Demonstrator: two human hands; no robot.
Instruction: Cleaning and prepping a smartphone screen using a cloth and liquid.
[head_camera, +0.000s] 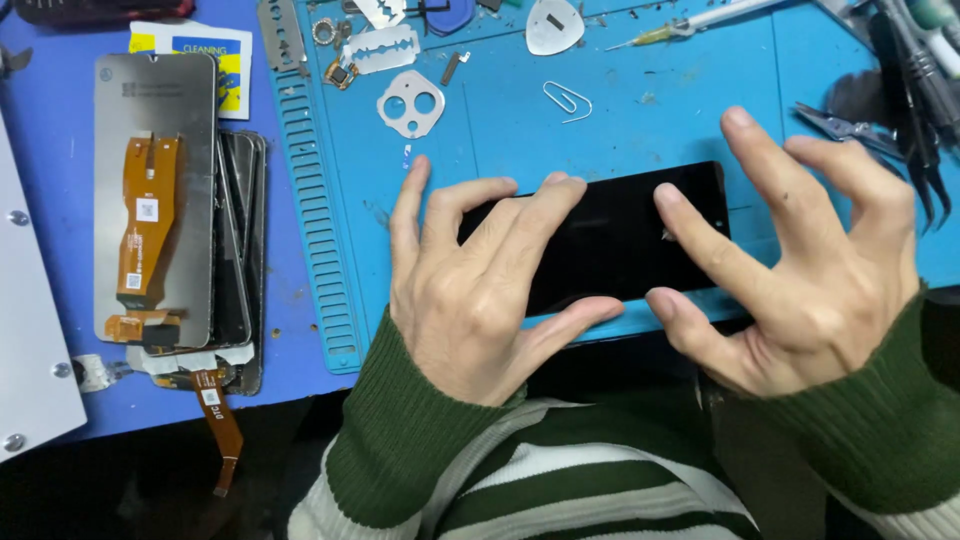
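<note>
Black phone (610, 245) flat on blue mat (520, 130)

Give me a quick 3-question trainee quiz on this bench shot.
1. True or false: both hands rest on the black phone.
2. What lies nearest the metal camera-hole plate: A) paperclip B) tweezers C) white panel?
3. What colour are the flex cables on the stacked screens at left?

Key
1. True: left hand and right hand both touch it.
2. A
3. Orange
</note>
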